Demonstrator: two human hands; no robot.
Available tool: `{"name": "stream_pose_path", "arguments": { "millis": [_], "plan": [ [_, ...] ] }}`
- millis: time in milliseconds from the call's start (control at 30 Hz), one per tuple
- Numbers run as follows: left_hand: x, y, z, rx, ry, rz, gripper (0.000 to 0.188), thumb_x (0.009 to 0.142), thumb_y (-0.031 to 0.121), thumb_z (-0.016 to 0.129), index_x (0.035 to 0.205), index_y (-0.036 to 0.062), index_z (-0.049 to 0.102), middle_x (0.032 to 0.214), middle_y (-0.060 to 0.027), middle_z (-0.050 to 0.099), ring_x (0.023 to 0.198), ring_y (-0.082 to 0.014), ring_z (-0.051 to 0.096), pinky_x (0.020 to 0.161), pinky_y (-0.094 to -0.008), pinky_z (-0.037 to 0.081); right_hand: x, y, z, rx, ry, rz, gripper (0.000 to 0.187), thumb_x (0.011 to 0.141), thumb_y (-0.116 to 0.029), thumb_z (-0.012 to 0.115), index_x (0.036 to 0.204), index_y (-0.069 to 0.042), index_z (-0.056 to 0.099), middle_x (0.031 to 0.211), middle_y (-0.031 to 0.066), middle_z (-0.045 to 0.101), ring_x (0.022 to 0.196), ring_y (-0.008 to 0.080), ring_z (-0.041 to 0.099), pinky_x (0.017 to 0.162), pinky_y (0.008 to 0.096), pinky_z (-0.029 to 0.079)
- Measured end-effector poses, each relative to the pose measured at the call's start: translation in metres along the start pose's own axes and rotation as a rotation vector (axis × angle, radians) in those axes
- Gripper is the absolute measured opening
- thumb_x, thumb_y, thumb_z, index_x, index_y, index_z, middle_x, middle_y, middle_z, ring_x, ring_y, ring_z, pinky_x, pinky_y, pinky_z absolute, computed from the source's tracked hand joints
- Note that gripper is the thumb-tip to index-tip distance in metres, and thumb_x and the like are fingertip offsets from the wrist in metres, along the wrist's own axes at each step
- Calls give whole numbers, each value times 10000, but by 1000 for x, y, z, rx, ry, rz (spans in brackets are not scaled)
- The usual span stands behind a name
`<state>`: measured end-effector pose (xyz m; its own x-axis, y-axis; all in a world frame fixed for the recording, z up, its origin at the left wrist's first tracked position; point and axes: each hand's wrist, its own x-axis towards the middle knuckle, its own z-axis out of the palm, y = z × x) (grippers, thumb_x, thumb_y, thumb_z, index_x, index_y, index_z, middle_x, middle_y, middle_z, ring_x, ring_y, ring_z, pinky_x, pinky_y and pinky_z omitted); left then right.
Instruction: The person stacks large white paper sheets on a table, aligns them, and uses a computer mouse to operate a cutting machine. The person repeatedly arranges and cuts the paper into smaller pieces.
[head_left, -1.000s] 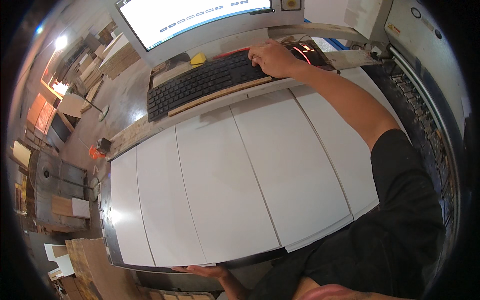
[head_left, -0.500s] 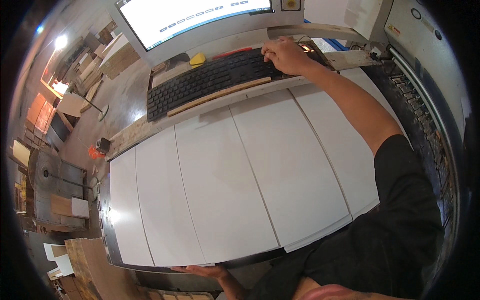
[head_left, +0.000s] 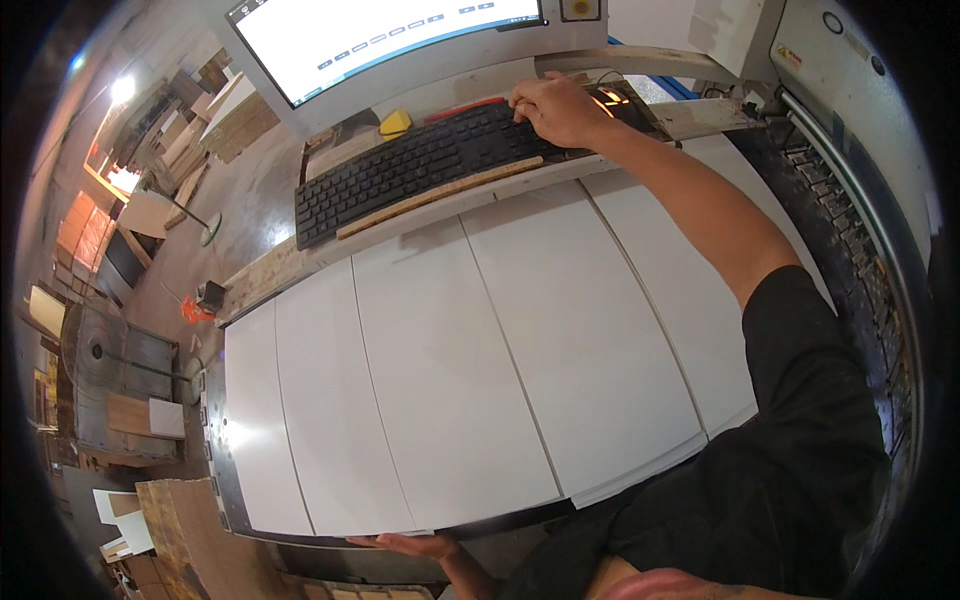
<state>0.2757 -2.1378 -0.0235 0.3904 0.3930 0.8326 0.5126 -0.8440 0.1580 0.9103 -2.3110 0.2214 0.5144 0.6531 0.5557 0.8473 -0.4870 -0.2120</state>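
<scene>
Over the right end of a black keyboard (head_left: 400,170), my right hand (head_left: 562,112) has its fingers bent down onto or just above the keys, holding nothing. Exact contact with a key cannot be made out. My left hand (head_left: 415,544) is at the near edge of the white panels (head_left: 430,380), palm up with fingers stretched out along the underside. Its fingertips are partly hidden by the panel edge. Several of these flat panels lie side by side with thin gaps between them. One panel (head_left: 640,468) at the near right sticks out slightly over another.
A lit monitor (head_left: 390,40) stands behind the keyboard, with a yellow object (head_left: 395,124) and a red strip-like object (head_left: 465,108) between them. Grey machine housing (head_left: 850,100) and a dark chain-like track (head_left: 850,230) run along the right. A fan (head_left: 95,350) and stacked boards (head_left: 240,118) stand at left.
My right hand has shifted a little left over the keyboard. My left hand stays at the near panel edge, and the panels keep their arrangement.
</scene>
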Motion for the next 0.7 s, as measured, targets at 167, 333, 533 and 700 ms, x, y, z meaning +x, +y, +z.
{"name": "stream_pose_path", "arguments": {
  "millis": [167,333,533,700],
  "plan": [
    [18,13,-3,2,34,116,933,1055,573,593,1678,34,156,1724,-308,129,1517,-649,233,1138,-786,358,12,-8,9,26,91,-39,184,1020,-127,568,1060,-59,735,975,92,799,968,306,725,1058,492,459],
    [28,30,-10,159,14,145,1038,1004,580,674,1674,29,104,1699,-329,126,1524,-633,229,1153,-810,318,10,-17,14,0,90,-86,126,994,-93,595,1029,-60,712,958,104,767,973,324,715,1088,496,443],
    [33,38,-15,101,40,114,1063,988,580,697,1669,18,104,1707,-315,109,1523,-631,233,1162,-818,296,-2,8,5,31,151,38,129,1007,-111,601,1095,-73,687,1056,102,754,1055,320,706,1121,512,437],
    [23,29,-10,78,54,86,1051,992,569,694,1668,18,108,1705,-316,114,1521,-631,236,1160,-816,300,-40,47,0,-154,343,142,284,956,-222,719,1216,-108,705,1291,132,685,1222,342,634,1083,481,497]
  ]
}}
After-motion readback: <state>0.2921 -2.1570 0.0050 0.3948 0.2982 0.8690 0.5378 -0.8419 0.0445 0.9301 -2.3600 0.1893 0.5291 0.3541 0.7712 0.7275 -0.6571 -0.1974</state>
